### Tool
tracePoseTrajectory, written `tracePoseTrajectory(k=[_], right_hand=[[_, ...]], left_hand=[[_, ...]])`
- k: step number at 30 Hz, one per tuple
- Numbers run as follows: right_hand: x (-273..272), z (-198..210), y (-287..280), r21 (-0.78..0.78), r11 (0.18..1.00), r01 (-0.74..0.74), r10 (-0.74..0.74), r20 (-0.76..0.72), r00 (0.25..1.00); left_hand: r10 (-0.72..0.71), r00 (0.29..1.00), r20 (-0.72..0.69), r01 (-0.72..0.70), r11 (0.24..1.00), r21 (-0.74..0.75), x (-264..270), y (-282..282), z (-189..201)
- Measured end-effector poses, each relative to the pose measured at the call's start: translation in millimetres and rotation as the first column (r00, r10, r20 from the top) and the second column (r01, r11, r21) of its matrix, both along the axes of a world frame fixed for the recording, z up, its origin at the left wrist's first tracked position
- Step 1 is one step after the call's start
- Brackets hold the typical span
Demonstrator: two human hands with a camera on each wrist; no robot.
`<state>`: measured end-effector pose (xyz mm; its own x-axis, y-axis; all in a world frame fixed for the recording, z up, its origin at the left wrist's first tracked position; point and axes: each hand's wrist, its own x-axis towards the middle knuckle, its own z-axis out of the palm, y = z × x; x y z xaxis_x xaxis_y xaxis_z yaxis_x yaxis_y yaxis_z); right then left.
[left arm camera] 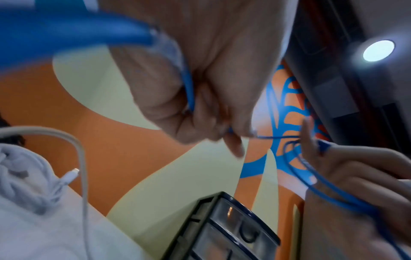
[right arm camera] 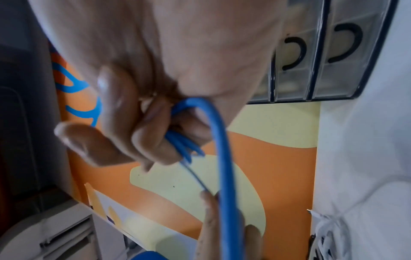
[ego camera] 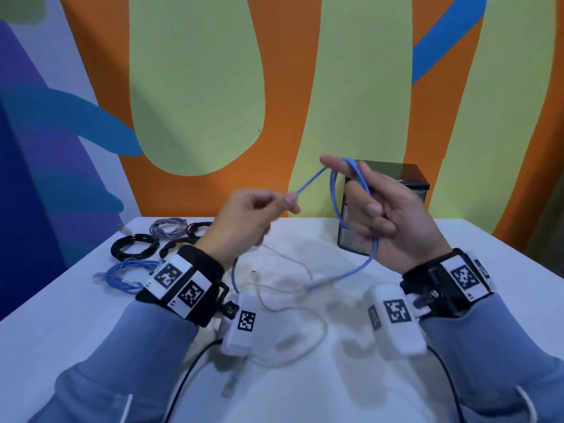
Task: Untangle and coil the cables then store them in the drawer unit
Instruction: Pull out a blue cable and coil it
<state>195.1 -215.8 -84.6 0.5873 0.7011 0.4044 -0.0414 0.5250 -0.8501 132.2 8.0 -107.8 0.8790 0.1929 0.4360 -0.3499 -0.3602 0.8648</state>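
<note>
A: White table (ego camera: 457,300), orange-green mural wall behind. Finished coils sit far left: black coil (ego camera: 134,246), grey coil (ego camera: 168,226), blue coil (ego camera: 129,274). Drawer unit (ego camera: 409,181) far right, partly behind the right hand.

B: Active item?

A: Blue ethernet cable (ego camera: 335,196), mid-coil, lifted above the table. Right hand (ego camera: 393,218) has its fingers curled round several gathered loops; the right wrist view shows the bundle in the fingers. Left hand (ego camera: 247,215) pinches one strand between thumb and fingertip.

B: Key relation?

A: The strand runs up and right from the left pinch to the right hand's raised finger, taut-ish. The slack drops from the right hand down to the table, tail and plug (ego camera: 229,383) lying near the left wrist. So the free length lies on the left hand's side.

B: Anything else?

A: White charging cable (ego camera: 293,303) loose on the table under both hands, not yet coiled. My guess: the left hand feeds the next loop rightward.
</note>
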Motion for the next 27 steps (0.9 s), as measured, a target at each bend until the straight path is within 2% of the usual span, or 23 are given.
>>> tracePoseTrajectory(k=[3,5,8,12,15,19,22,25,27], right_hand=[[5.8,-1.5,6.0,0.132,0.972,0.195,-0.186,-0.075,0.980],[11.5,-4.6,8.6,0.144,0.930,0.339,-0.331,-0.076,0.941],[15.1,-10.8,12.6,0.015,0.890,0.456,-0.456,0.094,0.885],[9.0,-16.5,19.1,-0.143,0.827,0.543,-0.454,0.401,0.796],[5.6,-18.9,20.3,-0.297,0.815,0.497,-0.332,0.462,0.822],[2.9,-15.8,15.4,-0.436,0.841,0.320,-0.146,0.388,0.910],[1.6,-12.6,11.8,-0.436,0.865,0.246,-0.101,0.329,0.939],[-2.7,-10.7,10.6,-0.411,0.898,0.155,-0.052,0.250,0.967],[-3.9,-10.6,9.5,-0.371,0.927,0.056,-0.002,0.145,0.989]], left_hand=[[-0.193,0.948,-0.255,0.245,0.950,0.193,-6.6,-22.1,-3.2],[-0.261,0.898,-0.354,0.361,0.897,0.254,-11.9,-38.8,-3.3],[-0.286,0.918,-0.273,0.365,0.880,0.304,-16.3,-50.3,0.8],[-0.221,0.965,-0.138,0.250,0.936,0.249,-20.6,-38.1,11.5],[-0.187,0.982,-0.021,0.187,0.963,0.195,-20.0,-28.6,14.1],[-0.107,0.992,0.073,0.110,0.993,-0.046,-13.9,-15.0,16.0],[-0.076,0.992,0.105,0.092,0.984,-0.154,-11.2,-8.1,15.5],[-0.047,0.988,0.146,0.068,0.988,-0.141,-8.9,-6.4,13.5],[-0.060,0.979,0.196,0.081,0.991,-0.102,-9.5,-3.6,14.6]])
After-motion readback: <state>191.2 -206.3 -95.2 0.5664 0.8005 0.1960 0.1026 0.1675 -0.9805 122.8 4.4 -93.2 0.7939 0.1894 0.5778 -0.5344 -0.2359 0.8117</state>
